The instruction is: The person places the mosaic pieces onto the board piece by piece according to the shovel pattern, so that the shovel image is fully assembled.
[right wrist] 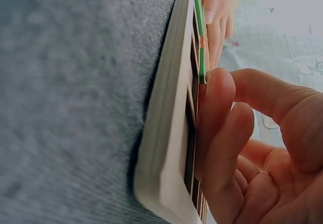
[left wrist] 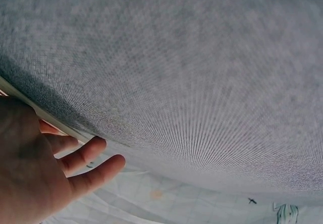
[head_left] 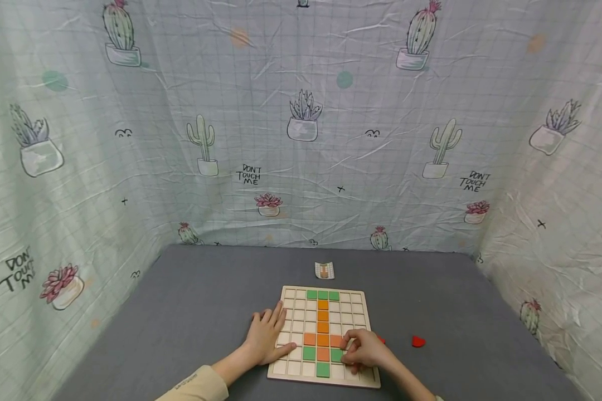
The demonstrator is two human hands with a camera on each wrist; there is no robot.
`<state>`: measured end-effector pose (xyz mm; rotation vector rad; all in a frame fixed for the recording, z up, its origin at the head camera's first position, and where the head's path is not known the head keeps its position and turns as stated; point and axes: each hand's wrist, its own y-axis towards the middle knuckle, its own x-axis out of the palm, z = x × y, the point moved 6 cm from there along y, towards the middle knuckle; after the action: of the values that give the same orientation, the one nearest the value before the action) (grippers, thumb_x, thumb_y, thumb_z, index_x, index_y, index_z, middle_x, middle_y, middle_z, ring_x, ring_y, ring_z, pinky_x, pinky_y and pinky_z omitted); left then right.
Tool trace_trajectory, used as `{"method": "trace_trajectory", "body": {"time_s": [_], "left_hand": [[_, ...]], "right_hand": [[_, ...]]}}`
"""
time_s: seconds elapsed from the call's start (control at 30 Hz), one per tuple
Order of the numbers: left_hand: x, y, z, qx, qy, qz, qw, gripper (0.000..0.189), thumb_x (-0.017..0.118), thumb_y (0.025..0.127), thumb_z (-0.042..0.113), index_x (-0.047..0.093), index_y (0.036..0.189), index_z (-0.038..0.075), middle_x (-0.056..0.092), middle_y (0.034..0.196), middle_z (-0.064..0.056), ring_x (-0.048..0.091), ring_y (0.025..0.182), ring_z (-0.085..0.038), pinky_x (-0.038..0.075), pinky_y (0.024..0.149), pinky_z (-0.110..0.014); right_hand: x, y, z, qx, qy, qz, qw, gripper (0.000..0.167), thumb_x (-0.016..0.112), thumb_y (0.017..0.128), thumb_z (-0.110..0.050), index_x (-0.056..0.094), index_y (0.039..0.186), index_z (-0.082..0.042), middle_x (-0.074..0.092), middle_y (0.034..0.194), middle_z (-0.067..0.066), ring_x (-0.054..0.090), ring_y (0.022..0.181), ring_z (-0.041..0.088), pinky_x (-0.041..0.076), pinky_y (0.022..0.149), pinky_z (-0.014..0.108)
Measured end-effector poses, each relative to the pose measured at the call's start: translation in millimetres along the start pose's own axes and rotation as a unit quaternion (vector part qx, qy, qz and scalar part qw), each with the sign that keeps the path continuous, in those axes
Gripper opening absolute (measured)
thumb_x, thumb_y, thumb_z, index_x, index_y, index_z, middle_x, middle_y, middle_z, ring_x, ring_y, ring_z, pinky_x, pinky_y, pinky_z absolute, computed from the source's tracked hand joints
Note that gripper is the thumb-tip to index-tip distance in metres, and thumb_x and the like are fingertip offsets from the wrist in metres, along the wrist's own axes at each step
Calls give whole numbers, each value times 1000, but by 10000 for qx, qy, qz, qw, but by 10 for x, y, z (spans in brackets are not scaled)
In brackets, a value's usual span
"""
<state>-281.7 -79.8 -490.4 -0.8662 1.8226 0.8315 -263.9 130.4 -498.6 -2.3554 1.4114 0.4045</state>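
Observation:
A wooden grid board [head_left: 293, 368] lies on the table, with square tiles set in its cells. An orange tile [head_left: 323, 316] sits in an orange column topped by a green row; salmon and green tiles lie lower down. My left hand [head_left: 267, 337] rests at the board's left edge, fingers spread and thumb over the lower cells. At the lower right, my right hand [head_left: 363, 351] pinches a green tile [head_left: 336, 355] by its right side, thumb and index fingertips together there. In the right wrist view, that green tile [right wrist: 203, 65] stands slightly proud of the frame.
A small printed card [head_left: 324, 270] lies behind the board. To the right of the board is a red piece [head_left: 418, 341], and another red piece [head_left: 381, 339] is partly hidden by my right hand. A cactus-print curtain [head_left: 301, 167] surrounds the grey table [head_left: 205, 295].

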Motion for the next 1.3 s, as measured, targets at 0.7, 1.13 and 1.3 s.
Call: {"method": "trace_trajectory", "body": {"time_s": [0.7,1.13,1.3], "left_hand": [[-2,-12,-20,-29,-90,-19,10000,82,30,80,70,44,132,8,40,139,-11,47,98,-24,34,67,-42],[9,-8,2,-50,7,-109,9999,82,27,80,71,42,133,10,38,140,-10,47,99,-22,34,69,-41],[10,-7,-2,-58,48,-147,9999,82,27,80,72,42,134,11,38,140,-9,47,99,-22,34,69,-41]], "right_hand": [[-3,25,5,96,197,-43,9997,17,71,71,-7,61,83,0,61,55,3,52,40,3,35,39,19],[-108,-56,82,-214,243,148,9994,15,66,73,-7,60,84,2,58,56,2,52,43,6,38,41,19],[-163,-101,103,-254,245,131,9993,17,67,75,-9,60,85,2,61,60,7,53,45,8,41,42,21]]}}
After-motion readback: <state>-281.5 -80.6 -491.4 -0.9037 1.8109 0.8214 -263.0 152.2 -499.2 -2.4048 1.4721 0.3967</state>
